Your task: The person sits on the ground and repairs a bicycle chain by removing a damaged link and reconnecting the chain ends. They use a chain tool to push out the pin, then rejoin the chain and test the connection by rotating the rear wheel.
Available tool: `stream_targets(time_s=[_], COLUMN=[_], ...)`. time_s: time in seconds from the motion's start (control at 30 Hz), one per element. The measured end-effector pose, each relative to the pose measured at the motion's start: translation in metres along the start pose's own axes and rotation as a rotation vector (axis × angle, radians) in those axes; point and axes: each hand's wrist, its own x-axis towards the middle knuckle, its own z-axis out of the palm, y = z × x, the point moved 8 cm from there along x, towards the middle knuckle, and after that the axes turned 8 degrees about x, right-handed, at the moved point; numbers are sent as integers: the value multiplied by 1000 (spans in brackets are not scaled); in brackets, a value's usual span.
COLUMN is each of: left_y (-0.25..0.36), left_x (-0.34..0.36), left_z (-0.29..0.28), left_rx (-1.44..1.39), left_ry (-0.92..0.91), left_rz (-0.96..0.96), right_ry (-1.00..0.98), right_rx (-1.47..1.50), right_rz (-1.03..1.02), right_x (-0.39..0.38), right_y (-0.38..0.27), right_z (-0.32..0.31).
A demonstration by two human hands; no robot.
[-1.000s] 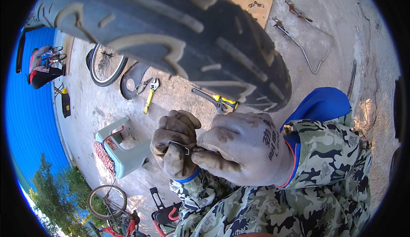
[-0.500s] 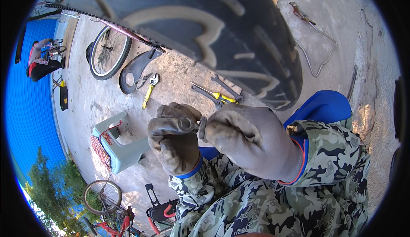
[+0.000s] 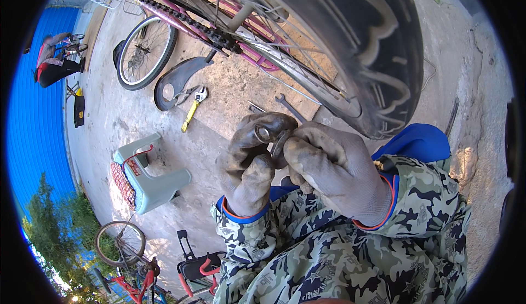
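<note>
Both my hands wear dirty grey work gloves and meet in front of my lap. My left hand [image 3: 249,167] is closed, its fingers curled round a small round metal piece [image 3: 264,134], maybe a nut or washer. With thumb and fingers pinched, my right hand [image 3: 337,167] holds a small dark curved part [image 3: 280,148] like a ring or washer, close against the left fingers. The exact kind of these parts cannot be made out. Above the hands is a bicycle wheel with a thick black tire [image 3: 372,46], beside a chain [image 3: 164,8] and a pink frame.
An adjustable wrench [image 3: 194,108], an open-end wrench [image 3: 290,107] and a dark chain guard-like cover [image 3: 172,87] lie on the ground. A loose wheel [image 3: 147,52] and a pale green stool [image 3: 153,175] stand left. A person [image 3: 52,63] is far left, and a red bicycle [image 3: 137,287] lower left.
The view has shifted, so more spokes, chain and pink frame show. My left hand has turned and come up against the right, and the round metal piece now shows more brightly.
</note>
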Motion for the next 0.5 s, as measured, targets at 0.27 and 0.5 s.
stream_targets(time_s=[0.27, 0.5], left_y=[-4, 0], left_x=[0, 5], left_z=[-1, 3], left_rx=[-44, -2], left_ry=[-25, -31], left_rz=[-31, 15], right_ry=[-22, 0], right_rx=[-10, 3], right_rz=[-22, 25], right_x=[0, 1], right_y=[4, 6], right_z=[3, 0])
